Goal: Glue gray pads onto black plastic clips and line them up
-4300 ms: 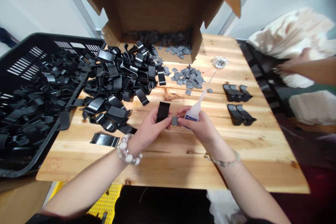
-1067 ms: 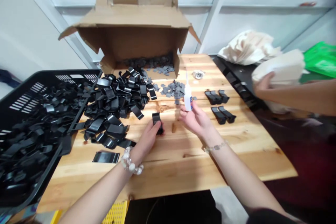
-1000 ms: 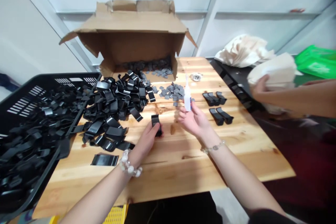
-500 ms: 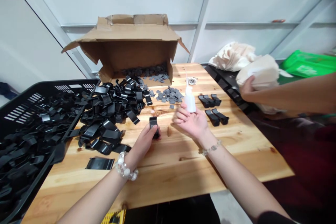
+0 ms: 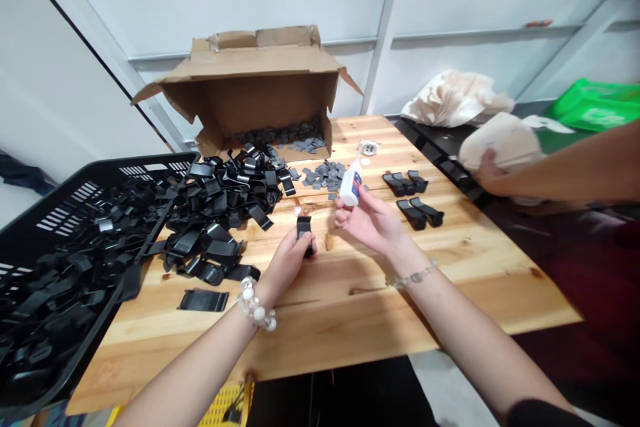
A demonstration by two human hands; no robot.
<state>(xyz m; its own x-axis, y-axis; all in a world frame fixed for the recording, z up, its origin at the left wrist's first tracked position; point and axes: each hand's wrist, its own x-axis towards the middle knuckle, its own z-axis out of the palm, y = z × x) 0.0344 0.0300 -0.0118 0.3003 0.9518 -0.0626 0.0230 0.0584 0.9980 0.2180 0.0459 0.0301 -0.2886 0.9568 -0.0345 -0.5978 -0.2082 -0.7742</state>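
Note:
My left hand (image 5: 290,258) is closed on a curved black plastic piece (image 5: 303,228), held above the wooden table with the thumb across it. To its right, my right hand (image 5: 370,220) grips a small white bottle (image 5: 351,185) with a blue label, its thin nozzle pointing up and away. Behind the bottle lies a small pile of grey squares (image 5: 326,175). A heap of black pieces (image 5: 233,187) spreads to the left of my hands, and one lone black piece (image 5: 204,300) rests nearer the front. Several black pieces (image 5: 413,212) sit in two rows at the right.
An open cardboard box (image 5: 270,100) with more grey squares stands at the back. At the left is a black crate (image 5: 107,170) full of black pieces. A round metallic item (image 5: 369,148) lies behind the bottle. Another person's hand (image 5: 490,173) touches pale cloth (image 5: 505,140) beyond the table's right edge.
The bottle has tilted left and its blue label has turned into view. My left hand appears slightly farther right with the black piece. The view has shifted a little, and the other person's hand has moved.

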